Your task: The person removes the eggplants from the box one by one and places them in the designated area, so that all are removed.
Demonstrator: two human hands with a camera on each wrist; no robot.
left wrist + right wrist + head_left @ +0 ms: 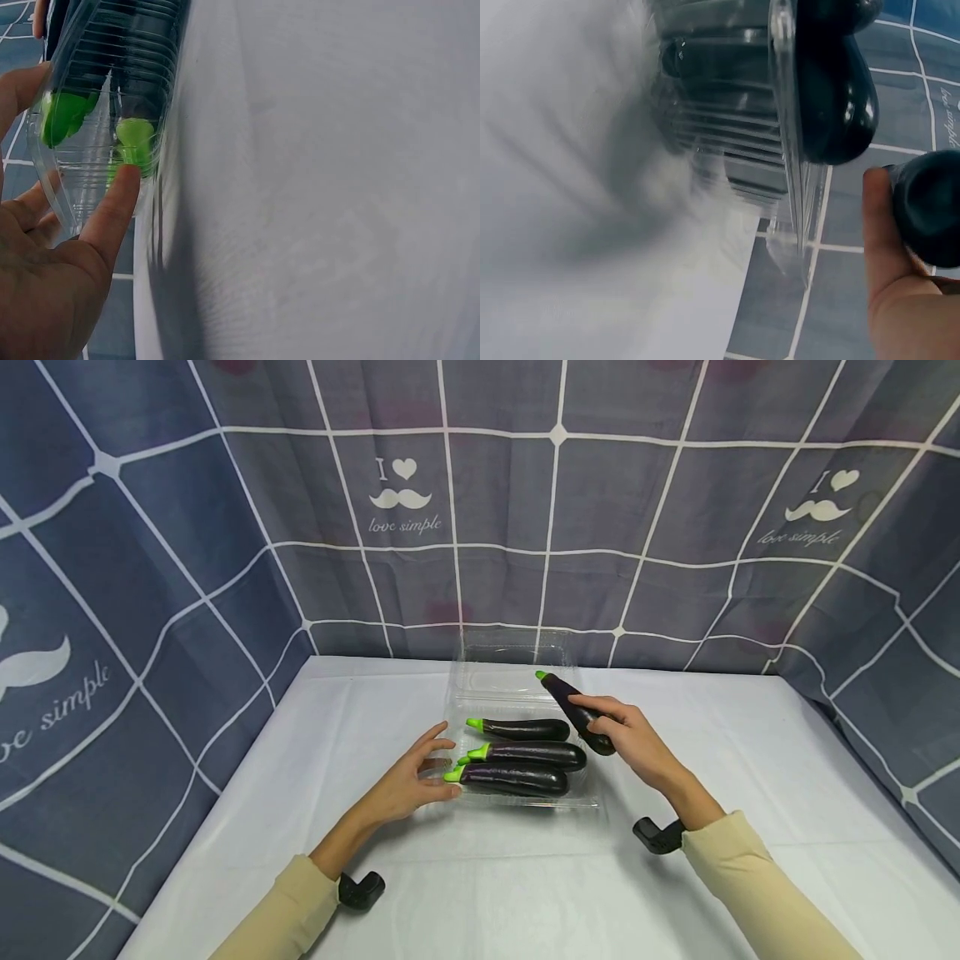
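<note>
I hold an eggplant point(576, 713) curled in my right hand point(633, 740), raised just beside the clear tray point(517, 681). My left hand point(408, 781), fingers spread, touches the tray's other end, where three eggplants point(525, 753) lie.
</note>
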